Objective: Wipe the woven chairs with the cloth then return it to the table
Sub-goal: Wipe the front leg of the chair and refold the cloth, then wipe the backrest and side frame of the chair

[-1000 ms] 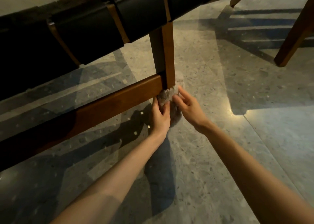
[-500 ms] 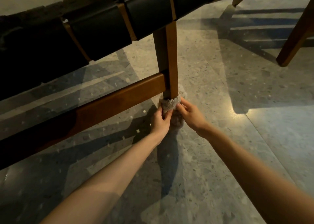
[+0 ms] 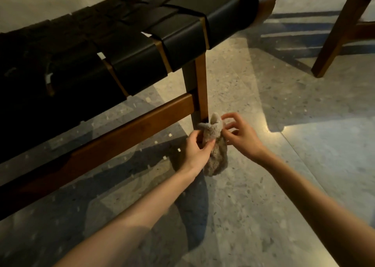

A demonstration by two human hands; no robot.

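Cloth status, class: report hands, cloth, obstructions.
Left hand grips cloth; right hand at its edge, grip unclear. Cloth bunched beside chair leg. No obstruction visible.

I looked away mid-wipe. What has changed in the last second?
The cloth came off the leg and now hangs from the left hand, which still grips it. The right hand is at its top edge, grip unclear. The chair stays put.

Fluffy, matt grey-beige cloth (image 3: 214, 145), woven chair (image 3: 125, 49) of smooth black leather-like straps with a faint sheen, satin brown wooden frame, polished speckled terrazzo floor (image 3: 284, 124)
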